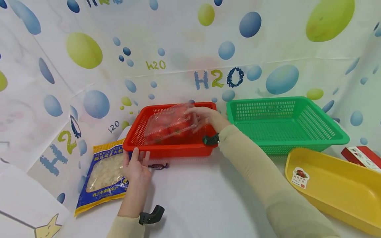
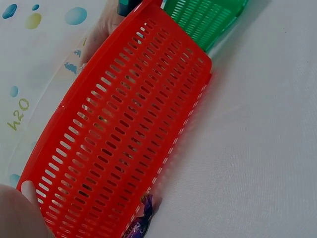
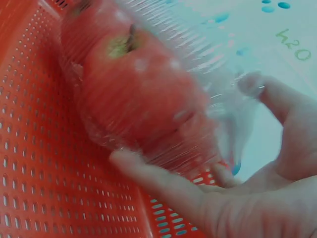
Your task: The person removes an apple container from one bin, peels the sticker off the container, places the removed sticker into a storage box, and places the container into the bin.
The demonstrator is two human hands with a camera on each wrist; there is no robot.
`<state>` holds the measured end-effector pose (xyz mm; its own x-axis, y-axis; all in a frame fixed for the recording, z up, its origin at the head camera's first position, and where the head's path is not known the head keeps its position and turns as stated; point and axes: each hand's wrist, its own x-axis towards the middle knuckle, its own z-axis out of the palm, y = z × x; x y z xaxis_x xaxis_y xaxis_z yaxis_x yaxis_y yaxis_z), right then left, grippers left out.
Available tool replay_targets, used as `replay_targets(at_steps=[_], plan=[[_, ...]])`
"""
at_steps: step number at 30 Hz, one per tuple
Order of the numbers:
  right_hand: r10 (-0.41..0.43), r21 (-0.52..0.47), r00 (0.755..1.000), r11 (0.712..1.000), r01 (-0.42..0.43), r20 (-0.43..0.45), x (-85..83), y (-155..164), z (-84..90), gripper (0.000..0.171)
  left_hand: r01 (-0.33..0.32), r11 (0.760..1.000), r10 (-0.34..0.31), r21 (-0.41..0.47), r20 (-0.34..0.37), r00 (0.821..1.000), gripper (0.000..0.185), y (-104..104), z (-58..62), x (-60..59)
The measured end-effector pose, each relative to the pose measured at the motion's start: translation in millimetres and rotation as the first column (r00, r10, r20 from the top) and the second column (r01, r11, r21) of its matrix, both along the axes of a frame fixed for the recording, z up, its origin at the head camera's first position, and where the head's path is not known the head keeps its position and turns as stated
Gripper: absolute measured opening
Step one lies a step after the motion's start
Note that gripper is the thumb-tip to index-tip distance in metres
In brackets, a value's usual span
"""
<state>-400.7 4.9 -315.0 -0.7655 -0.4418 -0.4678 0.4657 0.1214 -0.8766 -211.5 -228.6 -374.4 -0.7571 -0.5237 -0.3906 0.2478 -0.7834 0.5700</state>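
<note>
The right hand [image 1: 205, 119], fingers curled around a clear box of tomatoes [image 1: 171, 124], holds it inside the red basket [image 1: 166, 150], whose front rim the left hand [image 1: 137, 167] steadies with straight fingers; setting down and letting go likely comes next.

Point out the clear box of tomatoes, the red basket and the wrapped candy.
clear box of tomatoes [image 1: 169, 124], head view, on its lid.
red basket [image 1: 166, 149], head view, on its near wall.
wrapped candy [image 1: 158, 166], head view, on its middle.

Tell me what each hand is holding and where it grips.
The right hand grips the clear plastic clamshell box of red fruit by its end. The left hand holds nothing; its fingers touch the red slotted plastic basket.
</note>
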Motion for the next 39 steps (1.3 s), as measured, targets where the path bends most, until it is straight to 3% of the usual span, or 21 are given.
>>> replay_targets(at_steps=[7,10,16,23,29,39], plan=[[0.052,0.187,0.999,0.981,-0.054,0.016,0.2,5,-0.1,0.050,-0.002,1.000,0.002,-0.003,-0.005,1.000,0.067,0,1.1,0.6],[0.068,0.212,0.998,0.975,-0.069,0.013,-0.8,8,-2.6,0.041,0.003,1.000,-0.003,-0.003,-0.006,1.000,0.066,0,1.4,-0.1],[0.021,0.118,1.000,0.993,-0.023,0.015,2.0,14,-8.9,0.037,0.027,1.000,-0.026,-0.010,0.016,1.000,0.065,4,2.8,-2.9],[0.032,0.024,0.999,0.999,-0.033,0.040,2.8,14,-8.2,0.045,0.029,0.999,-0.029,-0.019,0.020,0.999,0.065,4,1.6,-1.5],[0.026,0.006,0.998,1.000,-0.026,0.062,1.2,13,-7.7,0.051,0.025,0.999,-0.025,-0.024,0.025,0.999,0.065,2,-0.3,1.4],[0.005,0.025,0.999,1.000,-0.004,-0.047,9.0,27,18.7,0.066,0.018,0.999,-0.018,-0.026,-0.005,1.000,0.064,0,2.9,4.3]])
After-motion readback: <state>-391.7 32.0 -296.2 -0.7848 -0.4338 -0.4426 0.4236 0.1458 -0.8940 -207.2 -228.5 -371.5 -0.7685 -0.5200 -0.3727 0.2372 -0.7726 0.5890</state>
